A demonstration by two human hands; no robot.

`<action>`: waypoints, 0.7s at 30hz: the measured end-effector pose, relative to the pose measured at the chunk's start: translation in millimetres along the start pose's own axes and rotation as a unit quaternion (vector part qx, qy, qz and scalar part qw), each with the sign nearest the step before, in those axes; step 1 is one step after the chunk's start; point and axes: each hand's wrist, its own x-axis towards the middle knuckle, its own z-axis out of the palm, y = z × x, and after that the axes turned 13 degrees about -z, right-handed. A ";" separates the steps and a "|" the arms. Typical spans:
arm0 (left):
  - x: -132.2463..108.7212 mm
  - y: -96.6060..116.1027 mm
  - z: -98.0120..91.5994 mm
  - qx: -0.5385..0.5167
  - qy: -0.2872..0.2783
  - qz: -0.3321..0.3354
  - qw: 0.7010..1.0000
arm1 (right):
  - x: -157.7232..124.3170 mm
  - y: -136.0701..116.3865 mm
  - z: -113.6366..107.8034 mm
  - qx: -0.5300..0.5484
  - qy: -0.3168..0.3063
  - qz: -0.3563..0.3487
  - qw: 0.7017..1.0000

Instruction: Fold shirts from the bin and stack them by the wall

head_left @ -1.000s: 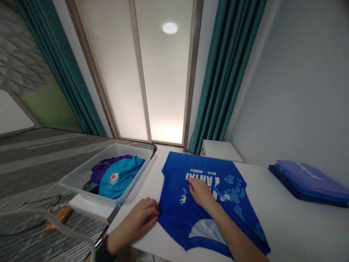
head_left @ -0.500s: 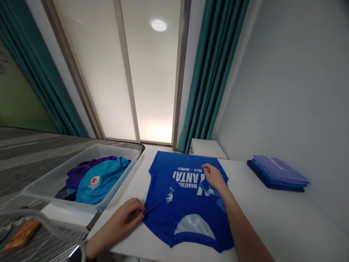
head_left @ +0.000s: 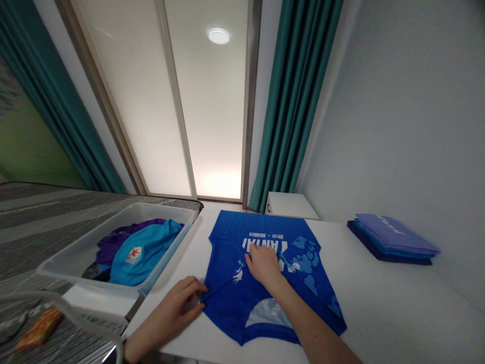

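Note:
A bright blue T-shirt [head_left: 265, 237] with white lettering lies flat on the white table [head_left: 379, 303], its collar towards me. My left hand [head_left: 178, 306] pinches the shirt's left edge near the sleeve. My right hand [head_left: 263, 265] lies flat on the middle of the shirt, fingers pointing to the far side. The shirt's right side is spread out in a diagonal flap.
A clear plastic bin [head_left: 76, 253] at the left holds a light blue shirt [head_left: 142, 253] and a purple garment [head_left: 121, 235]. A stack of folded blue and purple shirts [head_left: 392, 238] lies at the table's right. A small white cabinet [head_left: 290, 205] stands beyond, by teal curtains.
My right hand has drawn back from the shirt's far right part to its middle, and the right side of the shirt now lies spread outward. My left hand has stayed on the left edge.

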 end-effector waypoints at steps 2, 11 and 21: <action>-0.1 -0.2 0.5 0.001 0.000 -0.003 1.000 | -0.7 -1.4 0.5 -0.003 0.000 -0.007 1.000; -1.9 -0.9 1.0 0.020 -0.002 0.002 1.000 | 2.0 3.6 1.1 0.086 0.003 -0.023 0.996; -3.4 8.2 -3.2 0.035 -0.013 0.021 0.999 | 5.8 11.9 10.4 0.106 0.031 -0.029 0.993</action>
